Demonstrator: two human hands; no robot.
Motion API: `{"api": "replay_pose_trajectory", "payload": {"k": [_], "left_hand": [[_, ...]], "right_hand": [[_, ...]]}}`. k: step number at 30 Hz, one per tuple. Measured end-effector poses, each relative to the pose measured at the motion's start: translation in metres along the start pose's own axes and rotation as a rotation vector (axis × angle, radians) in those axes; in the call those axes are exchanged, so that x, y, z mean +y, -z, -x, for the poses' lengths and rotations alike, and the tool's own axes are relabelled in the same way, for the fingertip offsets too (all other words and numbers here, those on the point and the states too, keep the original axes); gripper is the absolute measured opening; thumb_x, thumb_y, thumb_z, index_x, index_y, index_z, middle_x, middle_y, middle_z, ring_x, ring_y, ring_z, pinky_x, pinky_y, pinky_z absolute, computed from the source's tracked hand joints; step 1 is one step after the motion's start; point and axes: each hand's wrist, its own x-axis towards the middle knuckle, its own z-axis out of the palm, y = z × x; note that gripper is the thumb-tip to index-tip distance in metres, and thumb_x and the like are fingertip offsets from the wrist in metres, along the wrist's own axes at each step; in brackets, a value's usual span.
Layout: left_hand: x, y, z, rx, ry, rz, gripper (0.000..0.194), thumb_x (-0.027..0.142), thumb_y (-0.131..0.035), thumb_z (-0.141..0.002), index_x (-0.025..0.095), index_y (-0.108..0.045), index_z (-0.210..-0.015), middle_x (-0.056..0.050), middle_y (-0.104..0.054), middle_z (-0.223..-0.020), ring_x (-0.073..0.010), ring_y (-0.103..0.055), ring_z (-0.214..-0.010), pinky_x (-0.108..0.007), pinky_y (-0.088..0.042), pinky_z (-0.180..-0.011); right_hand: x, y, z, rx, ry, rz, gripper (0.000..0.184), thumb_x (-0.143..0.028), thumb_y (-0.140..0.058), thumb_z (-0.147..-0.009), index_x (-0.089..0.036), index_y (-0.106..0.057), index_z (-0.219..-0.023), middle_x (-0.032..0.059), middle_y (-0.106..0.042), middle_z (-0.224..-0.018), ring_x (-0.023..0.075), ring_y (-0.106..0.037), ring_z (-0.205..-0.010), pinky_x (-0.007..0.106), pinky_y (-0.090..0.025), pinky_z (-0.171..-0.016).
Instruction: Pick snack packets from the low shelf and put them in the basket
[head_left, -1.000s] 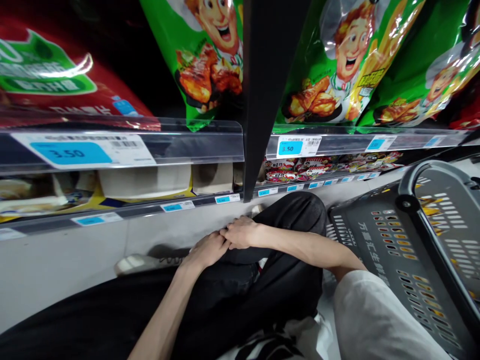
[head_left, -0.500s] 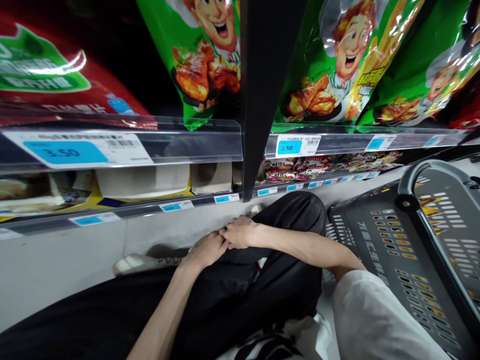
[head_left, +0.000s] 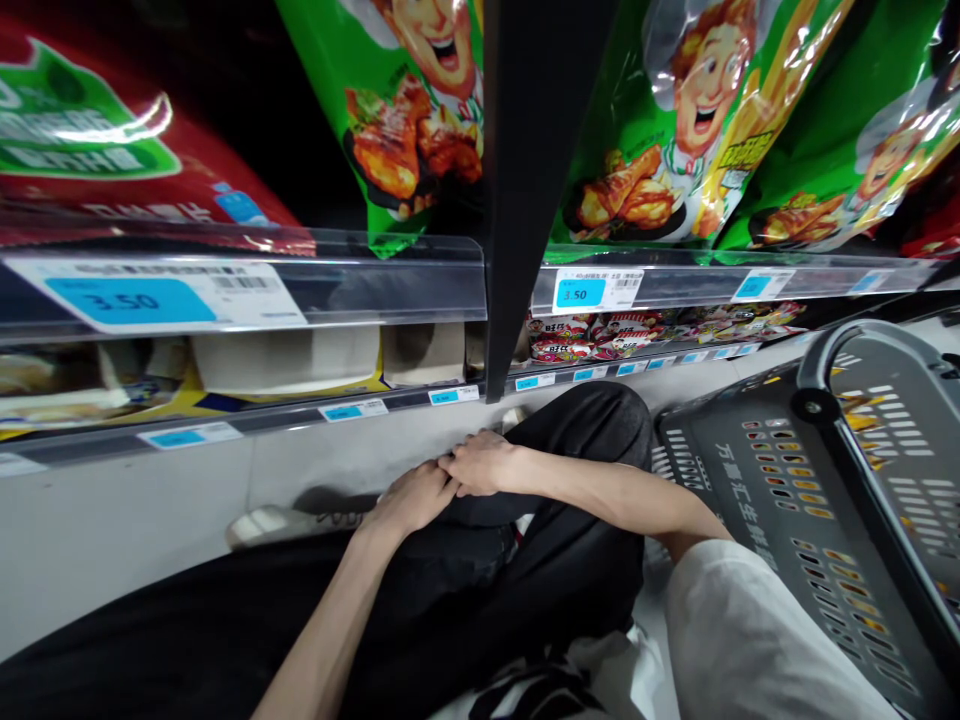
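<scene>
My left hand (head_left: 416, 499) and my right hand (head_left: 480, 463) meet in front of my bent knees. Their fingers are curled in and press against each other, the right fingertips lying against the left ones. No object shows in either hand, though the palms face down out of sight. Beneath them are my black trousers (head_left: 480, 575), with a pale shoe (head_left: 274, 525) sticking out to the left. The lowest shelf edge (head_left: 397, 403) with its price tags runs just beyond my hands.
Green snack bags (head_left: 637, 170) and a red bag (head_left: 112, 150) stand on the shelf above. A black upright post (head_left: 517, 180) divides the shelving. Small red-and-white packets (head_left: 562, 335) sit on the bottom shelf. A grey shopping basket (head_left: 727, 480) with yellow packages inside stands close on my right.
</scene>
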Motion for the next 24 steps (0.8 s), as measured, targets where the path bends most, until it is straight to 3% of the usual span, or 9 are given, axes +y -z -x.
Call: {"api": "replay_pose_trajectory", "payload": {"k": [24], "left_hand": [[-0.0059, -0.0048, -0.0036, -0.008, -0.019, -0.016, 0.04, 0.029, -0.035, -0.103, 0.011, -0.069, -0.116, -0.022, -0.072, -0.127, -0.034, -0.068, -0.125, -0.042, -0.051, -0.105]], "right_hand": [[0.0009, -0.0019, -0.0032, 0.01, -0.008, -0.012, 0.041, -0.036, -0.068, -0.101, -0.011, -0.063, -0.132, 0.0161, -0.074, -0.13, 0.0319, -0.07, -0.125, 0.047, -0.059, -0.103]]}}
